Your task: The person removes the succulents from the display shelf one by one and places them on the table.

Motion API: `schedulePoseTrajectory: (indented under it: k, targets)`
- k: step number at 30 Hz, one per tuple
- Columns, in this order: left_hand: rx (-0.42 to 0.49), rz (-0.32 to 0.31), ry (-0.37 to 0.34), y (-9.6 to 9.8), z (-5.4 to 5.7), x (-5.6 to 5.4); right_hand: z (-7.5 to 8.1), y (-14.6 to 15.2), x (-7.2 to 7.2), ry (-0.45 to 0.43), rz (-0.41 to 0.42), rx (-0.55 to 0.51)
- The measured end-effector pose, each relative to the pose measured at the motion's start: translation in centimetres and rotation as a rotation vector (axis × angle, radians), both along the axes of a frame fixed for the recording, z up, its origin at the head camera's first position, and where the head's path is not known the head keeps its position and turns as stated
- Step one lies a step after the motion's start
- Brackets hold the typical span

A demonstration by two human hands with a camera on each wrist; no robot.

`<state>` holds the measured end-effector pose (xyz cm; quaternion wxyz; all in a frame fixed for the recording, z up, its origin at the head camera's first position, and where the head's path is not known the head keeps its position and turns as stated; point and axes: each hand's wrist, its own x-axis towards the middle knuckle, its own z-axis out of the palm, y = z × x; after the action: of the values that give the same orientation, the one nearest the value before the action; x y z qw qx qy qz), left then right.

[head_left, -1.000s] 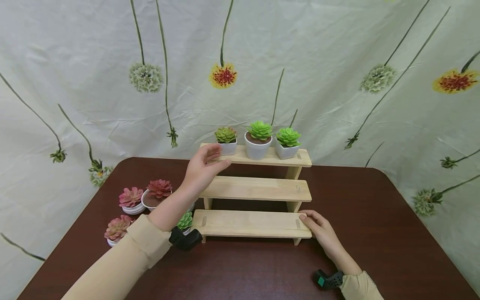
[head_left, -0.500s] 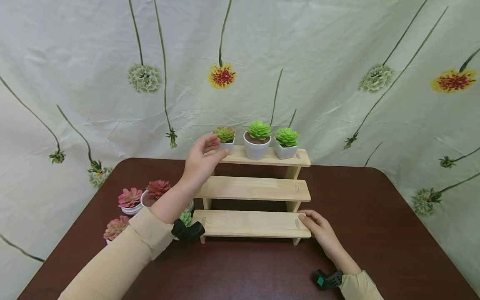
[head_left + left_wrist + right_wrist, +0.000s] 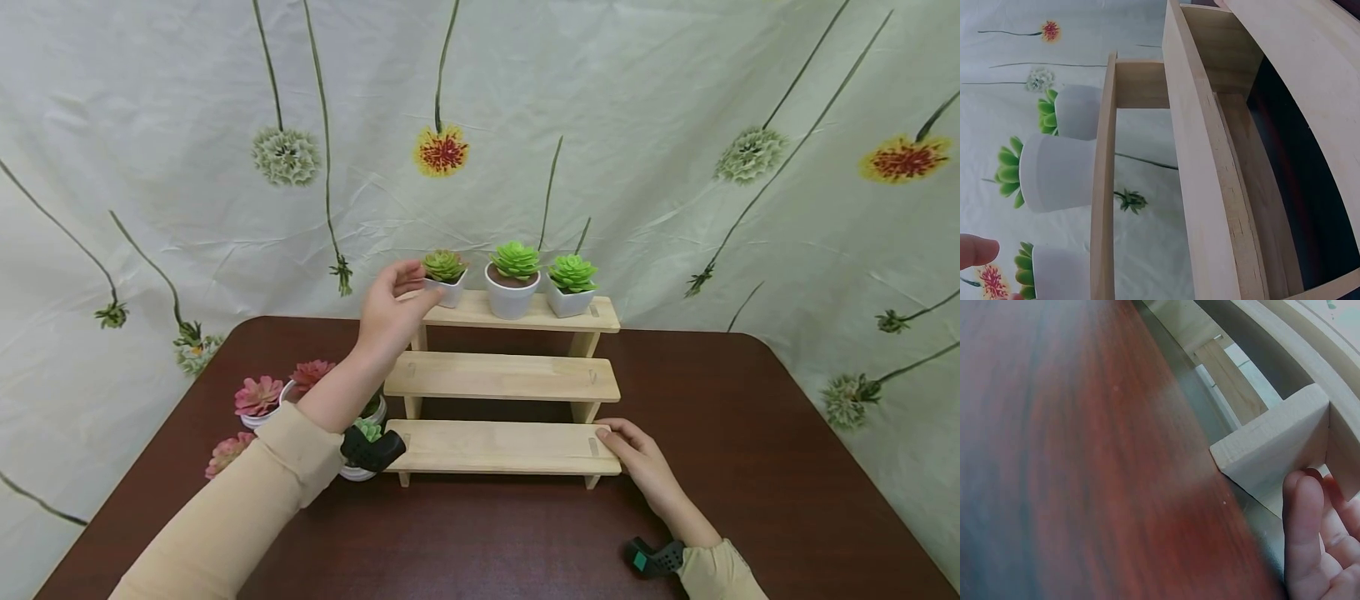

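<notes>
A three-tier wooden plant stand (image 3: 502, 375) stands on the dark table. Along its top tier are several small potted succulents: a reddish-green one (image 3: 446, 275) at the left, a green one in a round white pot (image 3: 512, 287) in the middle, and a green one in a square pot (image 3: 572, 287) at the right. Beside the left pot is my left hand (image 3: 393, 308), its fingers loosely bent and the thumb apart from them; the left wrist view shows the thumb (image 3: 979, 251) away from the pot. My right hand (image 3: 637, 462) grips the bottom tier's right end.
Left of the stand, partly behind my left forearm, are several more potted succulents, among them a pink one (image 3: 258, 398), a red one (image 3: 311, 375) and a green one (image 3: 367, 431). A flower-printed cloth (image 3: 637, 125) hangs behind the table (image 3: 480, 542).
My left hand has shifted left, its thumb drawing back from the front of the left pot. That pot now stands slightly turned and farther from the middle one. My right hand stays put.
</notes>
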<state>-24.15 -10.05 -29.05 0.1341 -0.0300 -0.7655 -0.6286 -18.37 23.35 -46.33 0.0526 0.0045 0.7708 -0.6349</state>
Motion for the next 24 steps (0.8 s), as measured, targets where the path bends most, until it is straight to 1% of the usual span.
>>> schedulePoseTrajectory:
  k: [6, 13, 18, 24]
  targets:
    - [-0.014, 0.014, 0.0, 0.0, 0.0, -0.4, 0.0, 0.1, 0.0, -0.003, -0.002, 0.006]
    - [-0.027, 0.051, -0.024, 0.0, 0.1, -1.1, 0.1, 0.1, 0.0, 0.001, 0.001, -0.005]
    - [-0.039, 0.067, -0.035, 0.0, 0.1, -1.4, 0.0, 0.0, 0.0, 0.003, 0.003, -0.008]
    - [-0.055, 0.087, -0.052, 0.1, -0.1, -1.9, 0.0, 0.0, 0.0, 0.0, 0.002, -0.013]
